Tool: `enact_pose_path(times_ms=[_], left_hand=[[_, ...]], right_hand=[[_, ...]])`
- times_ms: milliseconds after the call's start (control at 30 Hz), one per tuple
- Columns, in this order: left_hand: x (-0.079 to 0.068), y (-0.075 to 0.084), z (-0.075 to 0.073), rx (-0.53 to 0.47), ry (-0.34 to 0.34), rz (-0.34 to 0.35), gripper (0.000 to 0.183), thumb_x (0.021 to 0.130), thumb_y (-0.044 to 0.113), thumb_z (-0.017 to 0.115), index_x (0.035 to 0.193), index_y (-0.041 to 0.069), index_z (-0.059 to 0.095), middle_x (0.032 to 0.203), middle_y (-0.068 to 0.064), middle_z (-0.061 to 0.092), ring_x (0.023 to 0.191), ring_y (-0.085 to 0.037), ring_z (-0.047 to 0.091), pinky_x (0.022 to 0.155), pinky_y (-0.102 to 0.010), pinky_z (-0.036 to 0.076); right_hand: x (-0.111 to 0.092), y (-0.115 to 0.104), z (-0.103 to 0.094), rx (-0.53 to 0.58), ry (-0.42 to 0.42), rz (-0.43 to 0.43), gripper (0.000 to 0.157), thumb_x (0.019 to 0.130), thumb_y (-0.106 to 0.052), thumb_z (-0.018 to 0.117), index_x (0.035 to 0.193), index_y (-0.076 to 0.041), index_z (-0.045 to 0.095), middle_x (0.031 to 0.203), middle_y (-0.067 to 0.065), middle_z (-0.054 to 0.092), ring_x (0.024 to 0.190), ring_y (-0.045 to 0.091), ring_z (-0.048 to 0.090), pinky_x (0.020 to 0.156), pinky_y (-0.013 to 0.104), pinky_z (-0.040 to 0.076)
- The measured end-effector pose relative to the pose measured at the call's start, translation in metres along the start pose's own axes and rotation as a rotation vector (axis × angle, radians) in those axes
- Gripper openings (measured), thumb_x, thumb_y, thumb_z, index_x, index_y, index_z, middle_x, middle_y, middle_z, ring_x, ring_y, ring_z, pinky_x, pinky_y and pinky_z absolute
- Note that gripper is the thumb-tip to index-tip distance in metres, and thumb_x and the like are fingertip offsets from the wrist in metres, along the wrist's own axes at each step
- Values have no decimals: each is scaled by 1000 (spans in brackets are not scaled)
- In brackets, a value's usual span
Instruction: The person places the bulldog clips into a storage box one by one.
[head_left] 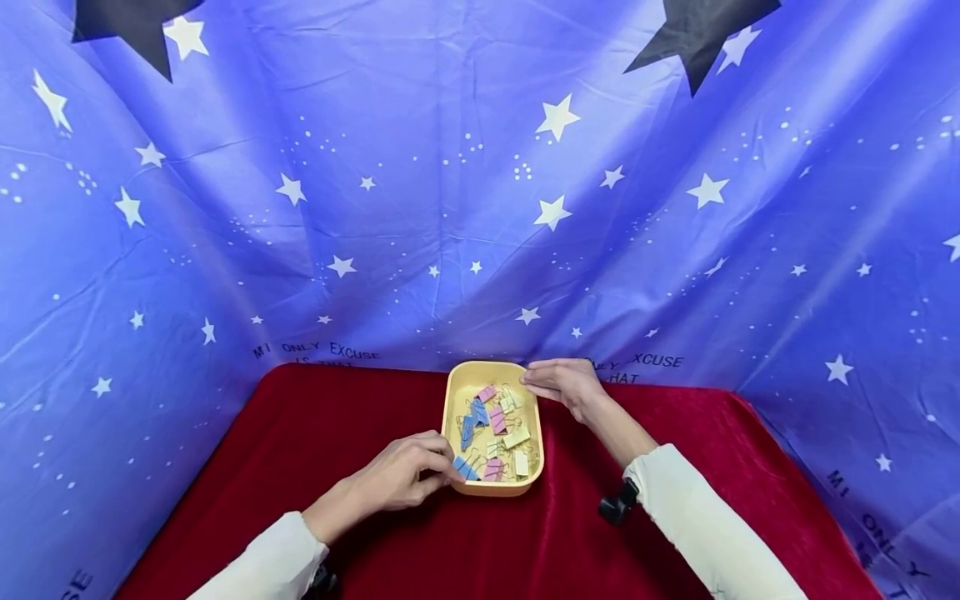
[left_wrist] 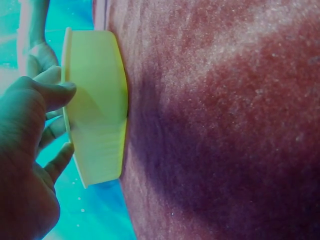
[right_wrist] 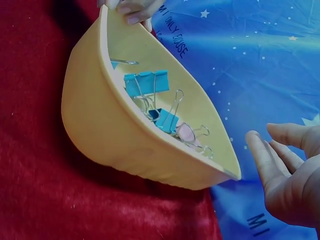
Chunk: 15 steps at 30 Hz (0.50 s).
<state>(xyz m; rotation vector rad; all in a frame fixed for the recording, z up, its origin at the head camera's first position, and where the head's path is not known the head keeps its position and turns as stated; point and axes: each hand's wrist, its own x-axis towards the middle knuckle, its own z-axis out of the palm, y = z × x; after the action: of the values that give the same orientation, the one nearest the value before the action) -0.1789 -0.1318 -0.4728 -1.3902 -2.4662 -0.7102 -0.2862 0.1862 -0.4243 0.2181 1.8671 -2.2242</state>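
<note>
A yellow plastic container (head_left: 491,490) with rounded corners stands on red cloth. Inside it lie several binder clips: blue clips (head_left: 467,433), pink clips (head_left: 497,419) and pale yellow clips (head_left: 516,437). My left hand (head_left: 416,471) pinches the rim at the near left corner. In the left wrist view the left thumb (left_wrist: 62,92) is on the outer side of the wall, the other fingers at the rim. The right hand (head_left: 566,385) is at the far right corner, fingers fairly straight. In the right wrist view its fingertips (right_wrist: 254,137) appear slightly apart from the container.
The red velvet cloth (head_left: 337,408) covers the table. A blue star-printed curtain (head_left: 450,208) hangs behind and along both sides, close to the container's far end. A black strap device (head_left: 618,502) sits on the right wrist.
</note>
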Motion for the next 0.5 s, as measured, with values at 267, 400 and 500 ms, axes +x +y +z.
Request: enact_pose_path(times_ms=[267, 400, 500], left_hand=[[2, 2, 2, 4, -31, -15, 23, 91, 12, 77, 102, 31, 83, 94, 17, 65, 94, 2, 56, 82, -8, 44], [3, 3, 2, 6, -19, -7, 21, 91, 13, 78, 101, 30, 84, 93, 18, 63, 93, 2, 56, 81, -8, 44], [3, 2, 1, 6, -16, 0, 19, 91, 14, 78, 100, 30, 84, 94, 18, 63, 93, 2, 56, 81, -9, 45]], right_hand=[[-16, -6, -30, 13, -28, -10, 25, 89, 13, 68, 107, -1, 78, 103, 16, 79, 98, 27, 79, 93, 39, 59], [-26, -8, -46, 4, -53, -36, 23, 93, 10, 65, 106, -3, 78, 96, 8, 81, 95, 23, 80, 92, 38, 60], [-34, -7, -57, -10, -62, -50, 22, 95, 8, 63, 110, -1, 77, 97, 7, 81, 95, 21, 79, 92, 37, 60]])
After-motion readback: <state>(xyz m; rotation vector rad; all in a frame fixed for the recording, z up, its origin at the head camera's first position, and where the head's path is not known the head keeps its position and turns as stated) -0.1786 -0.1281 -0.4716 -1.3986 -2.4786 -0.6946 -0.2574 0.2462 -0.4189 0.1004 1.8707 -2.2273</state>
